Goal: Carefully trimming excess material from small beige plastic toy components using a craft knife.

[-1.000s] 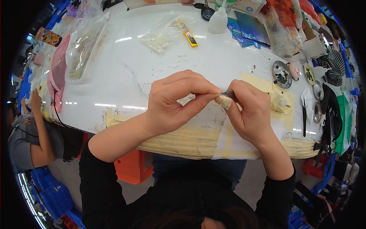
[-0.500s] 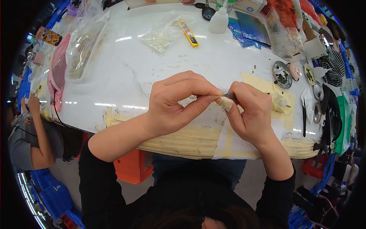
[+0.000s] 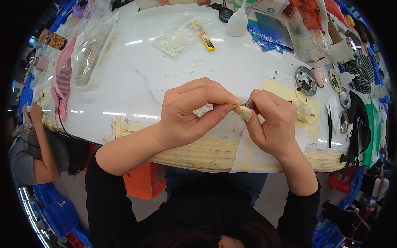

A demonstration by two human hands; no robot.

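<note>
Above a white table (image 3: 124, 78), the left hand (image 3: 186, 111) is pinching a tiny piece (image 3: 238, 104), too small to identify; the right hand (image 3: 273, 120) is gripping a grey tool (image 3: 250, 105) just beside it, where steady pressure is likely helping.

Bge thumb wrap (image 3: 245, 113), blk/wht chkd cloth (image 3: 360, 73)
</note>
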